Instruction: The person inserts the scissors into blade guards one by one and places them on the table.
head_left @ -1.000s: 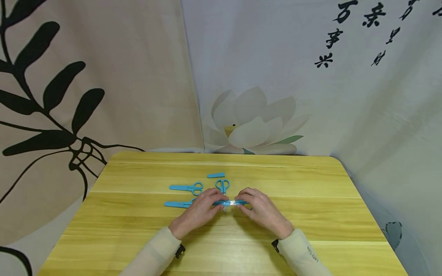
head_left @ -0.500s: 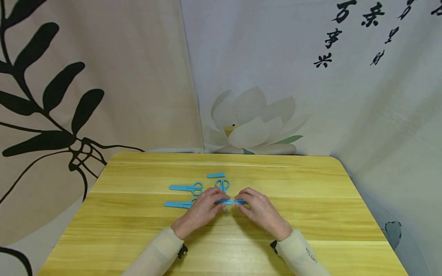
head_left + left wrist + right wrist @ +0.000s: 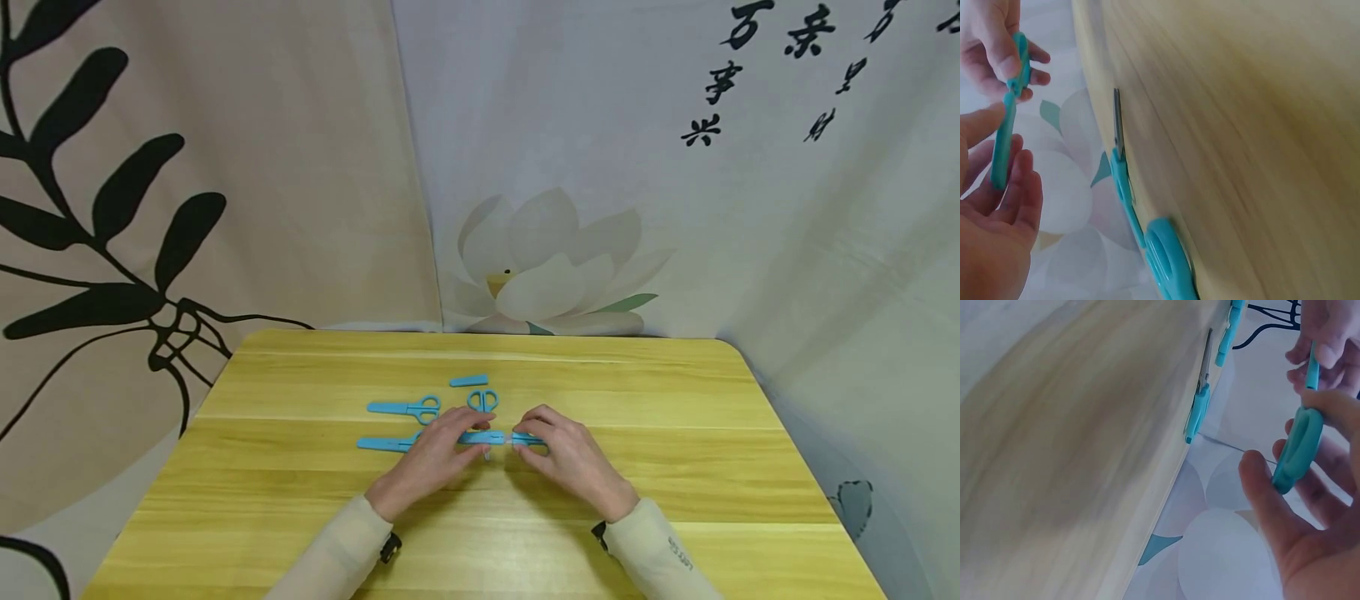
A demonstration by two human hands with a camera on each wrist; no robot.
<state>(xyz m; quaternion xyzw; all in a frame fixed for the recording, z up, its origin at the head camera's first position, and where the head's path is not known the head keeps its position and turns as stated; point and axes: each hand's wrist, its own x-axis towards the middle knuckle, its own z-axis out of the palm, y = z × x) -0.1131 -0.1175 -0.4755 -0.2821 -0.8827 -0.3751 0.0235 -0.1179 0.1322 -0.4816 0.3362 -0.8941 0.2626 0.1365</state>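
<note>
In the head view, my left hand (image 3: 437, 448) holds a blue scissors sheath (image 3: 483, 437) between thumb and fingers above the table. My right hand (image 3: 568, 457) grips a pair of blue scissors (image 3: 528, 439) by the handles. The blades run into the sheath, and a narrow gap shows between sheath and handles. In the left wrist view the thumb lies along the sheath (image 3: 1002, 144). Handle loops (image 3: 1300, 447) show between the right thumb and fingers in the right wrist view. Behind the hands lies a bare-bladed pair of scissors (image 3: 483, 401), partly hidden by the left hand.
Two sheathed blue scissors (image 3: 393, 408) (image 3: 384, 444) lie left of the hands, the nearer one partly covered by the left hand. A loose blue sheath (image 3: 469, 381) lies farther back on the wooden table (image 3: 645, 392). Printed curtains (image 3: 322, 167) hang behind the table.
The blades have gone deeper into the sheath, so the stretch of bare metal has shrunk. My left fingers have shifted back along the sheath, uncovering more of it.
</note>
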